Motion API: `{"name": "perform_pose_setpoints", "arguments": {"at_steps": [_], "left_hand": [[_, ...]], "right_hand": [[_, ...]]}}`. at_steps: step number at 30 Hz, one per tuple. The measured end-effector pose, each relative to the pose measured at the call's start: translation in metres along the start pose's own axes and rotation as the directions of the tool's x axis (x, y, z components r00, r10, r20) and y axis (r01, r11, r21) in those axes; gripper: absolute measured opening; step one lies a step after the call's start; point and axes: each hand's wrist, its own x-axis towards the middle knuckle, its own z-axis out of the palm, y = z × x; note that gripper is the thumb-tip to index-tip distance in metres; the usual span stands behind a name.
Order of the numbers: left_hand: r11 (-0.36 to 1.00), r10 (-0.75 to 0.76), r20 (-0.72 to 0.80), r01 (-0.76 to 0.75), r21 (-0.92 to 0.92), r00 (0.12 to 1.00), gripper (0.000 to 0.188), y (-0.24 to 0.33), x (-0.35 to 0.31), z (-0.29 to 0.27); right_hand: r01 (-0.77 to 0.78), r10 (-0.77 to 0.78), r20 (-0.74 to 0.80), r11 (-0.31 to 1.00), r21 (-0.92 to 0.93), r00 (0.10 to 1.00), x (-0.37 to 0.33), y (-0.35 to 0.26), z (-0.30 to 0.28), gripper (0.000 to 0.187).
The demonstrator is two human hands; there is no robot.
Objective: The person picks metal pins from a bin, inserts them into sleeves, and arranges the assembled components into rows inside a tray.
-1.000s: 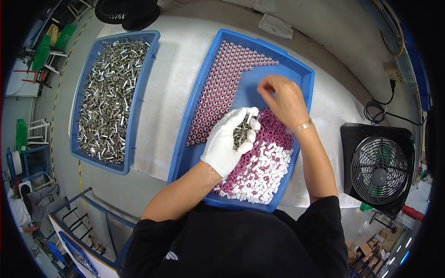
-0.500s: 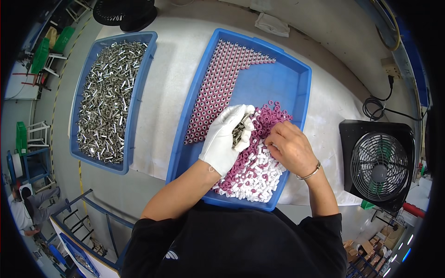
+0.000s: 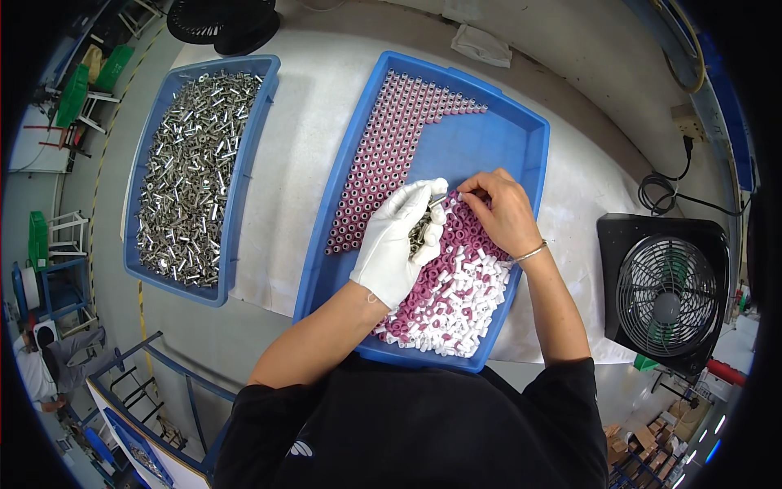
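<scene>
My left hand [image 3: 389, 248], in a white glove, is closed around several metal pins [image 3: 420, 231]; one pin [image 3: 438, 200] sticks out at its fingertips. My bare right hand [image 3: 507, 216], a bangle at its wrist, pinches a small white piece [image 3: 461, 196], apparently a sleeve, close to that pin's end. Below the hands, loose purple rings [image 3: 468, 231] and short white sleeves [image 3: 468, 314] lie heaped in the near part of a blue tray [image 3: 537, 147]. Upright purple-and-white pieces with dark centres [image 3: 376, 159] stand in tight rows along the tray's left and far sides.
To the left, a second blue tray [image 3: 238, 183] is full of loose metal pins [image 3: 191, 171]. A black fan [image 3: 668, 297] stands at right, with a black cable [image 3: 664, 191] behind it. Another dark fan [image 3: 220, 23] and a white cloth [image 3: 481, 46] lie at the far side.
My right hand has moved up and left from the heap to the left fingertips, bringing a small white piece. My left hand has hardly moved; a pin now juts further from its fingertips.
</scene>
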Motion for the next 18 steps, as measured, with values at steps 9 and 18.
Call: {"name": "perform_pose_setpoints", "arguments": {"at_steps": [9, 18], "left_hand": [[0.999, 0.0, -0.046, 0.002, 0.04, 0.999, 0.031, 0.002, -0.003, 0.007], [0.999, -0.014, 0.086, 0.01, 0.05, 0.996, 0.035, 0.0, -0.003, 0.001]], "right_hand": [[-0.125, 0.149, -0.056, 0.943, 0.308, 0.987, -0.007, -0.029, -0.009, 0.002], [-0.144, 0.288, -0.027, 0.553, 0.821, 0.957, -0.013, -0.055, -0.001, 0.004]]}}
